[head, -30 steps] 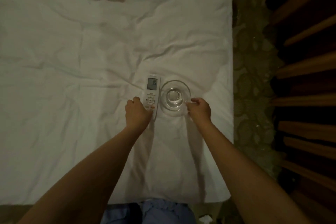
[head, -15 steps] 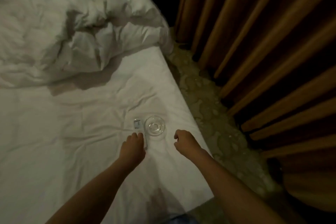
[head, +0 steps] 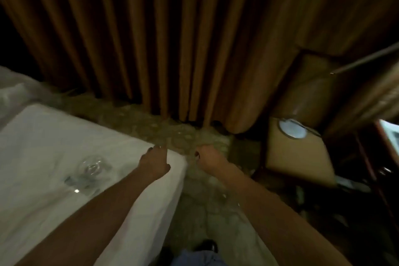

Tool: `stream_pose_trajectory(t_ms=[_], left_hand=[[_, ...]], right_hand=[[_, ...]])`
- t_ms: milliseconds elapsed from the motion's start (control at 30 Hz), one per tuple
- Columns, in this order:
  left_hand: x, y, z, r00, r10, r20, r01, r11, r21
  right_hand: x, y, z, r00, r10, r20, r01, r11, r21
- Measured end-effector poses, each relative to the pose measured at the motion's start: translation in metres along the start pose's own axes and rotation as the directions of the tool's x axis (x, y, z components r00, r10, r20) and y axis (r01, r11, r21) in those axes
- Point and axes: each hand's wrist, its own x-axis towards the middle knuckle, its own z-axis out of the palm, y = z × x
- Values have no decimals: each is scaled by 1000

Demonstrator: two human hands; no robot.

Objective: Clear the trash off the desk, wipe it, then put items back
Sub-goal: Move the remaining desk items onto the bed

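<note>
Both hands are holding nothing. The left hand [head: 154,163] is hovering over the corner of the bed [head: 43,140], fingers loosely curled. The right hand [head: 210,158] is hanging just past that corner, over the carpet [head: 151,119], fingers also loosely curled. The glass dish [head: 93,166] and the remote [head: 74,182] are lying on the bed near the left forearm, probably parked there while the desk is being cleared. The desk itself cannot be identified here.

A dim bedroom is showing: a white-sheeted bed [head: 54,140], floor-length brown curtains [head: 151,39], patterned carpet [head: 194,179], a padded chair [head: 298,155].
</note>
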Motion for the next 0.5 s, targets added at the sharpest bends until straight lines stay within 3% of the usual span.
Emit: stream_pose_trajectory(t_ms=[100, 200, 333, 500], left_hand=[[-1, 80, 11, 978, 206, 23, -205, 978, -49], [-10, 160, 29, 909, 408, 84, -399, 910, -110], [-28, 277, 54, 831, 525, 185, -530, 848, -23], [-85, 429, 105, 669, 681, 298, -719, 694, 31]], right_hand=[[-53, 67, -25, 984, 162, -68, -158, 985, 65], [-116, 128, -42, 945, 284, -162, -267, 956, 119], [-211, 207, -54, 856, 467, -223, -424, 880, 216], [-347, 307, -58, 723, 647, -241, -577, 758, 304]])
